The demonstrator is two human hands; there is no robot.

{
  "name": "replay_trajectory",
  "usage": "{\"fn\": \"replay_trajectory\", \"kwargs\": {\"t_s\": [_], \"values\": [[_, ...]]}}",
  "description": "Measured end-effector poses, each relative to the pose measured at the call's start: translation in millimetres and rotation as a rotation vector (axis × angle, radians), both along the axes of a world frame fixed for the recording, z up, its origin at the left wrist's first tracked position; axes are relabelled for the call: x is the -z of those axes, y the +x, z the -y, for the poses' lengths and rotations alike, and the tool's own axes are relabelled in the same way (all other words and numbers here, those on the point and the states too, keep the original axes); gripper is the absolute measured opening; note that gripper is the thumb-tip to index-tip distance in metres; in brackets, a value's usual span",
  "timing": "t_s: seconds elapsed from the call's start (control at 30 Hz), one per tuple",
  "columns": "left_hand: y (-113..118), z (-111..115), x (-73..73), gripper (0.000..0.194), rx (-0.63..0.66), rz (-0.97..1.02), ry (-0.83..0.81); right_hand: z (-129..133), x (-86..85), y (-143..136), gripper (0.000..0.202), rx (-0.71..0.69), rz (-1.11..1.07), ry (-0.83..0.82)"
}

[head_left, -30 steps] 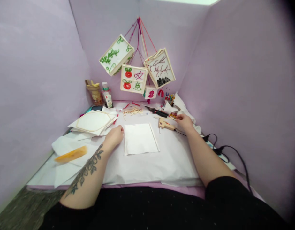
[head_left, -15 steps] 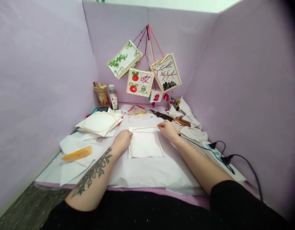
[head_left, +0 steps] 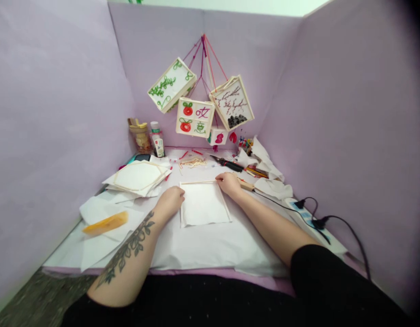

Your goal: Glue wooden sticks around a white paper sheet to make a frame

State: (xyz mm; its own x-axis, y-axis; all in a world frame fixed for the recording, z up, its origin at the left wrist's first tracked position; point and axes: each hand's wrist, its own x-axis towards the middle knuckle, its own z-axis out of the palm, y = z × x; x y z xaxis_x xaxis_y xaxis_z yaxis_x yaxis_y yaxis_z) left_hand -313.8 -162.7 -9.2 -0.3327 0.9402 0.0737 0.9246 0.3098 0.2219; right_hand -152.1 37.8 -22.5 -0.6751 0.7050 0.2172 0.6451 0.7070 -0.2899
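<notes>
A white paper sheet [head_left: 205, 204] lies flat in front of me, with thin wooden strips along its left and right edges. Across its far edge runs another thin wooden stick [head_left: 200, 182]. My right hand [head_left: 228, 184] pinches the right end of this stick at the sheet's far right corner. At the upper left edge of the sheet, my left hand [head_left: 172, 200] is closed, its fingertips on the edge; whether it grips the strip or the paper is too small to tell.
Paper-covered frames [head_left: 137, 176] are stacked at the left, near an orange piece [head_left: 106, 223]. Pliers [head_left: 227, 164] and loose sticks [head_left: 193, 161] lie behind. A power strip [head_left: 314, 227] with cables is at the right. Decorated boxes [head_left: 195, 118] hang ahead.
My right hand has brought the stick down onto the sheet's far edge; before, it was slightly raised and askew. My left hand stays at the left edge. The view has shifted slightly.
</notes>
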Motion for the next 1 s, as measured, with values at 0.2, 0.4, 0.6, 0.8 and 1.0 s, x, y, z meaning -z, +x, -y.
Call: {"fn": "replay_trajectory", "kwargs": {"t_s": [0.2,0.4,0.6,0.8,1.0], "values": [[4.2,1.1,-3.5,0.029,-0.014,-0.021,0.13,1.6,-30.6,12.0,0.039,-0.031,-0.046,0.216],[33.9,0.0,-8.8,0.038,0.263,0.09,0.098,12.6,-40.4,18.7,0.034,-0.193,-0.048,0.266],[67.6,6.1,-6.0,0.073,0.512,0.09,-0.24,24.4,-3.8,-25.6,0.028,-0.357,0.183,0.221],[64.4,13.0,-2.8,0.077,0.586,0.06,-0.333,27.6,-4.1,-54.2,0.026,-0.393,0.258,0.23],[61.9,15.5,-3.1,0.079,0.616,0.055,-0.337,19.7,-5.5,-48.7,0.024,-0.365,0.135,0.166]]}}
